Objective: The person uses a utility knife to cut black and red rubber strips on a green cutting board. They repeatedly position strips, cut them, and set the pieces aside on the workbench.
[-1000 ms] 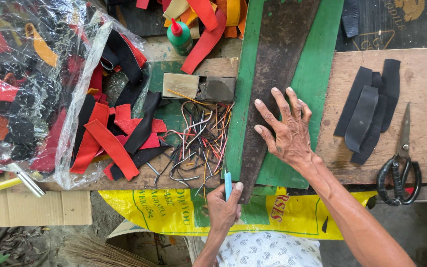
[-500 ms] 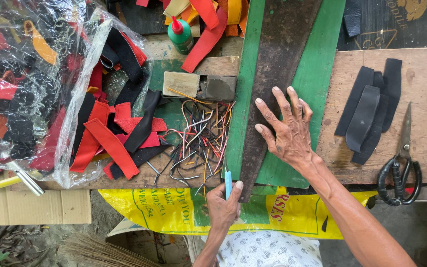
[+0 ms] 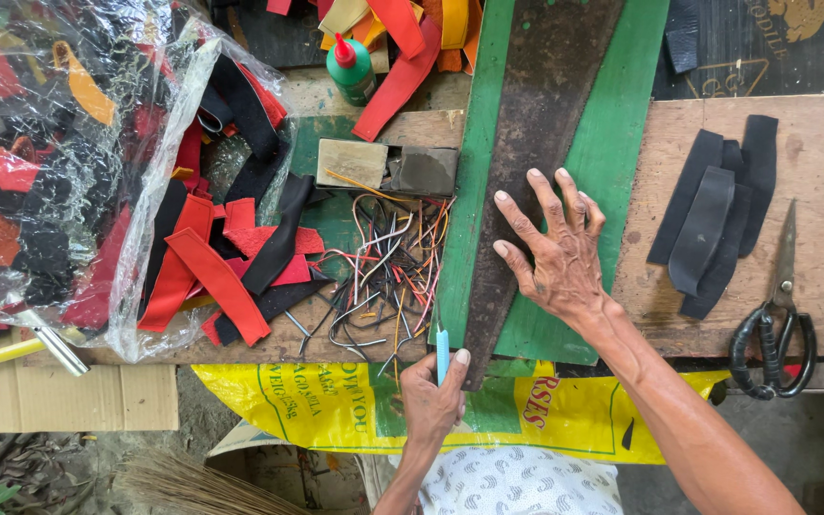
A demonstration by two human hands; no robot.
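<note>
My right hand lies flat with fingers spread on a long dark leather strip that runs across a green cutting board. My left hand grips a small light-blue knife at the near end of that strip, the blade pointing up along its left edge.
A tangle of thin coloured wires lies left of the board. Red and black leather strips and a clear plastic bag of scraps fill the left. Black leather pieces, scissors, a green glue bottle and a yellow sack are around.
</note>
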